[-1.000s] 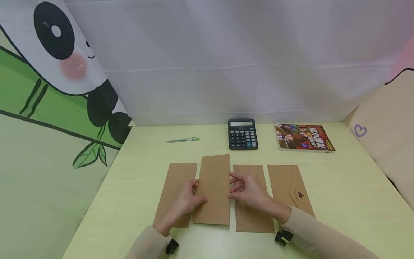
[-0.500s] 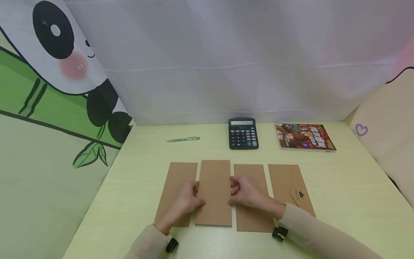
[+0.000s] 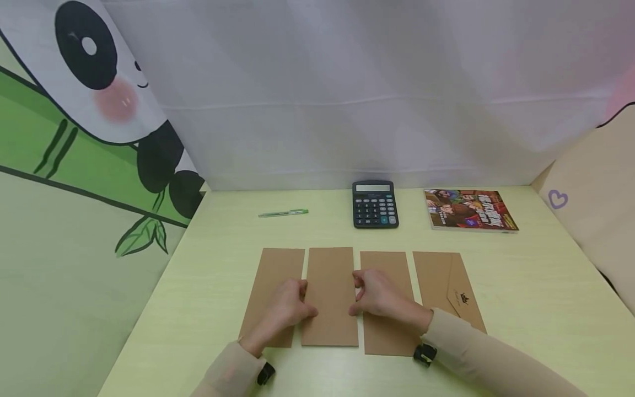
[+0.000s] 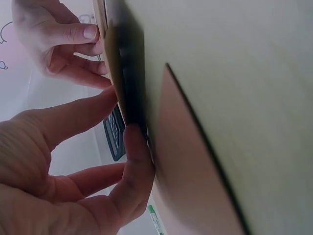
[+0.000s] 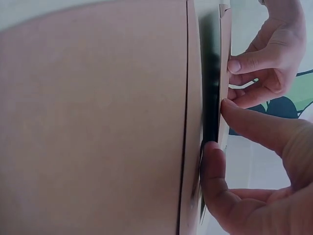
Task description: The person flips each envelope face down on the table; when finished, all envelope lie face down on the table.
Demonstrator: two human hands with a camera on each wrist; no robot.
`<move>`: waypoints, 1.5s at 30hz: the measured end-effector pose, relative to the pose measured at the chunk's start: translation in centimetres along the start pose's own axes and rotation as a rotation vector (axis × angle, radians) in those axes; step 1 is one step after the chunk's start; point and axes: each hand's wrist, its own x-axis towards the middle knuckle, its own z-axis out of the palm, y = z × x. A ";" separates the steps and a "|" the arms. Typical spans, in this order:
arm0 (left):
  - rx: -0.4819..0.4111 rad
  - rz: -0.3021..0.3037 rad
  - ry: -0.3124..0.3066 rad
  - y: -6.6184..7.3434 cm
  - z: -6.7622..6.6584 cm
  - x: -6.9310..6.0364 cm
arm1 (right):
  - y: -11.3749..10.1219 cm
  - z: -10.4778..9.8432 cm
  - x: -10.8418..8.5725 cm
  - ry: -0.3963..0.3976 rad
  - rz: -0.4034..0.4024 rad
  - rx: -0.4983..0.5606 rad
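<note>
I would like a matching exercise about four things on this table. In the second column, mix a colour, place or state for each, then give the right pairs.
1. Pen
2. Brown paper piece, second from left
3. Calculator
4. Book

A. Dark, middle of the back row
B. Colourful cover, back right
C. Pinched by left hand and right hand
D. Green, back left

Pairs: 1-D, 2-C, 3-A, 4-B

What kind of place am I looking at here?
Probably a small desk workspace or staged booth: a pale tabletop holding a calculator and pen, closed in by a pale sheet and cartoon-printed panels.
</note>
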 end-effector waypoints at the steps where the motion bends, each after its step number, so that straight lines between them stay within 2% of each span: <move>1: 0.000 0.001 0.001 0.0 0.0 0.0 | 0.0 0.0 0.0 0.002 -0.004 -0.007; 15: 0.037 -0.004 0.001 0.1 0.0 0.2 | -0.2 0.1 0.1 0.008 0.019 -0.029; 22: -0.040 -0.012 0.002 0.5 -0.1 0.2 | -0.5 -0.7 -0.7 0.035 0.034 0.001; 25: -0.085 0.014 0.001 0.9 -0.1 0.2 | -0.5 -1.3 -1.2 0.052 0.022 0.008; 30: -0.176 0.067 -0.051 2.1 0.4 0.3 | 0.0 -2.2 -1.8 0.083 0.016 0.017; 32: -0.188 0.077 -0.081 2.7 0.7 0.4 | 0.4 -2.6 -2.1 0.091 0.031 0.031; 37: -0.149 0.110 -0.101 3.5 1.6 0.8 | 1.4 -3.4 -2.9 0.111 0.074 0.015; 45: -0.222 0.160 -0.158 4.3 3.0 1.2 | 3.4 -4.4 -3.9 0.140 0.110 -0.006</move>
